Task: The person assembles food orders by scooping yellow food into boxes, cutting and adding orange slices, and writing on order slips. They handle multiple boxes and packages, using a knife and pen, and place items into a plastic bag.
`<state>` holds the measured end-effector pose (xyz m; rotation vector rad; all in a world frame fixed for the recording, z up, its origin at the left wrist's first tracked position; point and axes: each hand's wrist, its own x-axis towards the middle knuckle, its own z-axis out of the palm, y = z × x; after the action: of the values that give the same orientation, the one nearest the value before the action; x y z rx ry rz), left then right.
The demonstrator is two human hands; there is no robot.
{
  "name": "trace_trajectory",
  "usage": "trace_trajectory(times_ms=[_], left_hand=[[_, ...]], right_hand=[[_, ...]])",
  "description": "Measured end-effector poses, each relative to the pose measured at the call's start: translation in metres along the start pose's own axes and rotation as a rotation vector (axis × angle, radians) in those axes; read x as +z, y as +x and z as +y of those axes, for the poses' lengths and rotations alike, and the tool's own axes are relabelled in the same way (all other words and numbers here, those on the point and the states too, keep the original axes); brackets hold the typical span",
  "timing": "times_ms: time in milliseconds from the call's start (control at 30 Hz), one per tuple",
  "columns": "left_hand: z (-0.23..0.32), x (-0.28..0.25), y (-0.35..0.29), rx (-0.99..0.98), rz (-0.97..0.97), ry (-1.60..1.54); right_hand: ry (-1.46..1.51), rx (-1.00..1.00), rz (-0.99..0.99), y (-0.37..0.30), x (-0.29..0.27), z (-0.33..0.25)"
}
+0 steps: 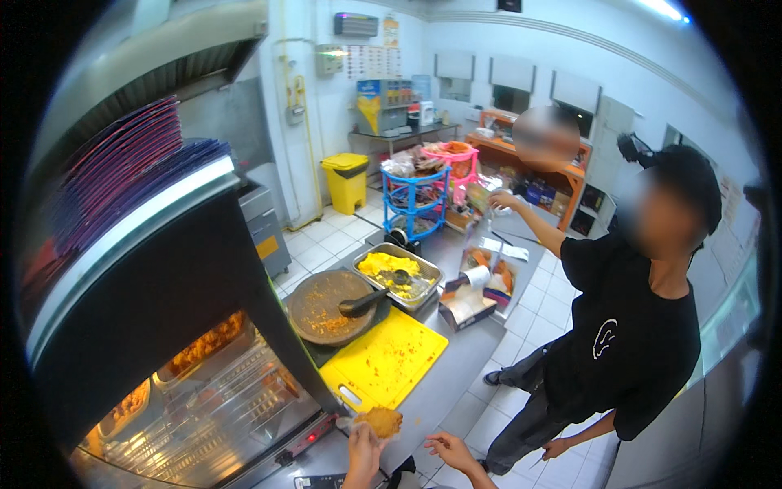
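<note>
Close to my body, my left hand [365, 453] grips a golden-brown piece of fried food [380, 421] from below. Something pale and thin shows beside it, too small to make out. My right hand [450, 450] hovers to the right of the food, fingers apart and loosely bent, holding nothing visible. Just beyond the fried piece lies a yellow cutting board [407, 350] scattered with brown crumbs. Behind the board are a round brown mortar or bowl [322, 306] with crumbs in it and a dark-handled tool [362, 303] resting across its rim.
A metal tray [425, 297] with yellow food stands past the board. To my left rises a heated display cabinet [269, 407] containing fried food. A co-worker in black [643, 326] stands at right, one arm over the counter. A box [466, 314] sits near the counter's edge.
</note>
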<state>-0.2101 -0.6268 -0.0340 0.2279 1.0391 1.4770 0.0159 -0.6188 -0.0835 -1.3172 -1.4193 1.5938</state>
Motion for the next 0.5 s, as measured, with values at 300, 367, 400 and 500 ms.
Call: trace_trajectory(times_ms=[300, 367, 400, 500], left_hand=[[-0.029, 0.053, 0.195, 0.265, 0.311, 0.254], [-0.040, 0.044, 0.197, 0.343, 0.362, 0.495], [-0.041, 0.036, 0.191, 0.397, 0.359, 0.682], [-0.037, 0.028, 0.167, 0.410, 0.445, 1.079]], right_hand=[[-0.052, -0.103, -0.002, 0.143, -0.072, -0.070], [-0.044, -0.164, -0.008, 0.180, -0.087, -0.097], [-0.028, -0.206, -0.010, 0.200, -0.092, -0.112], [-0.008, -0.338, -0.026, 0.243, -0.119, -0.162]])
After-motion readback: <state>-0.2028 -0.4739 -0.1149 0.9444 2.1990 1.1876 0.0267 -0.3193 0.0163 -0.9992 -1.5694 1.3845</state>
